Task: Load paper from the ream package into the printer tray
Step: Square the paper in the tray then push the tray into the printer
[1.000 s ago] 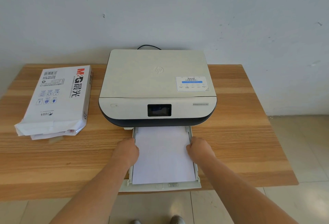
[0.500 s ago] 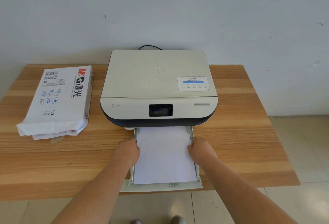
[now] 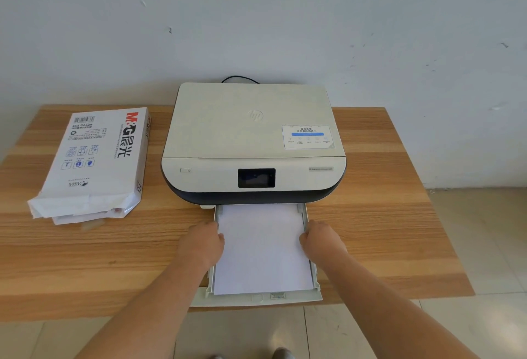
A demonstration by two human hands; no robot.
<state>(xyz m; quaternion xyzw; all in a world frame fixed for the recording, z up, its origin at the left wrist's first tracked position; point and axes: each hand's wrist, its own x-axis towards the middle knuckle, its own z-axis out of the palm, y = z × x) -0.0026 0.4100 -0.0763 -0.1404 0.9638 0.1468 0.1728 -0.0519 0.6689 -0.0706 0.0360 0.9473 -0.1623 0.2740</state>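
A cream printer with a dark base stands mid-table. Its tray is pulled out toward me over the table's front edge. A stack of white paper lies flat in it. My left hand rests curled against the tray's left side, fingers at the paper's edge. My right hand sits the same way on the right side. The white ream package, torn open at its near end, lies at the table's left with sheets showing.
The wooden table backs onto a pale wall. A black cable runs behind the printer. Tiled floor lies beyond the table's right and front edges, and my shoes show below.
Both hands have stayed at the tray's sides, sliding very slightly toward the printer. The paper and tray look the same.
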